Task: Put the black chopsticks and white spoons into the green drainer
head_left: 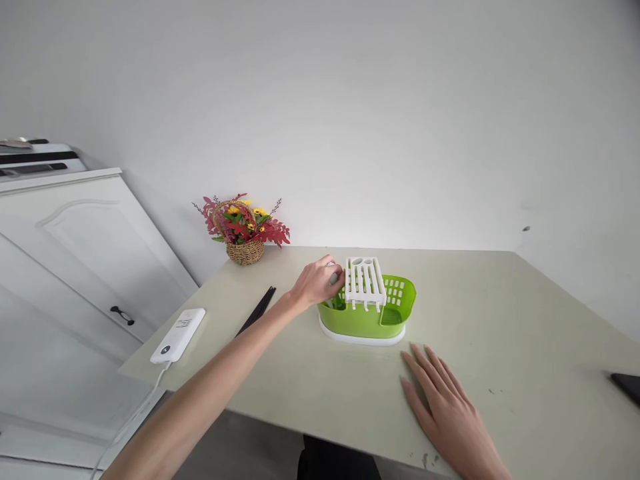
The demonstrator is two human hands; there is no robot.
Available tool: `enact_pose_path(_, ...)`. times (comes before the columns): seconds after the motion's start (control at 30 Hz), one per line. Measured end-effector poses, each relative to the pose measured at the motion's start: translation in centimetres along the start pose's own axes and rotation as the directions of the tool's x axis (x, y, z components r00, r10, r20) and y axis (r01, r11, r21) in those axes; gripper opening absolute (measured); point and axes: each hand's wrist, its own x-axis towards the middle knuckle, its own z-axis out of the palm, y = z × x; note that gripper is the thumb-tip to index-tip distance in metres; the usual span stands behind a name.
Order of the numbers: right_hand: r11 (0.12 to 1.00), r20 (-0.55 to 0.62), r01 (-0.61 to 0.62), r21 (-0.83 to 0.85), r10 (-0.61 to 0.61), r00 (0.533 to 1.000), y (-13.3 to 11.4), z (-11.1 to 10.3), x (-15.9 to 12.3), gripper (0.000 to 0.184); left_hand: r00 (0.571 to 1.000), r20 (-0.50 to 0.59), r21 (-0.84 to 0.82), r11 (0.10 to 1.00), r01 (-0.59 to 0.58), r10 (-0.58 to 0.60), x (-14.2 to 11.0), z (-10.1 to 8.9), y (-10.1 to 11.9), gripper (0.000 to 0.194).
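Observation:
A green plastic storage basket (360,325) with lattice sides stands upright on a white oval base. Across its middle sits a white slotted rack (365,280), with small hooks along its front edge. My left hand (319,280) is over the basket's left end, beside the rack. Its fingers are closed around a small whitish-grey object (333,274), mostly hidden by the hand, whose kind I cannot make out. My right hand (447,405) lies flat on the table in front of the basket, to the right, fingers stretched out and holding nothing.
Black chopsticks (259,309) lie left of the basket, partly behind my left forearm. A white power bank (179,335) with a cable rests near the table's left edge. A wicker basket of flowers (245,251) stands at the back left. A dark object (626,385) is at far right.

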Motion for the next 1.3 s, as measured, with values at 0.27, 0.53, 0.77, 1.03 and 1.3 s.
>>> enact_pose_path(0.27, 1.000, 0.011, 0.004, -0.009, -0.004, 1.000, 0.0, -0.1, 0.0, 0.062, 0.983, -0.170, -0.146, 0.988, 0.048, -0.073, 0.4, 0.6, -0.4, 0.021)
enact_pose_path(0.53, 0.999, 0.015, 0.001, -0.033, -0.001, 1.000, 0.1, 0.0, -0.2, 0.062, 0.928, -0.316, -0.171, 0.974, 0.150, -0.198, 1.6, -0.6, -0.7, 0.014)
enact_pose_path(0.77, 1.000, 0.019, -0.005, -0.009, 0.006, 1.000, -0.1, -0.1, -0.1, 0.062, 0.897, -0.358, -0.221, 0.957, 0.189, -0.260, 2.8, -2.3, -1.3, 0.025)
enact_pose_path(1.03, 1.000, 0.027, -0.011, 0.005, 0.011, 1.000, 0.0, -0.2, 0.1, 0.062, 0.916, -0.187, -0.251, 0.919, 0.304, -0.354, 5.2, -3.6, -1.6, 0.022)
enact_pose_path(1.3, 1.000, 0.024, -0.015, 0.007, 0.015, 1.000, -0.1, -0.3, 0.1, 0.062, 0.966, -0.137, -0.205, 0.960, 0.188, -0.219, 6.2, -4.3, -1.3, 0.026)
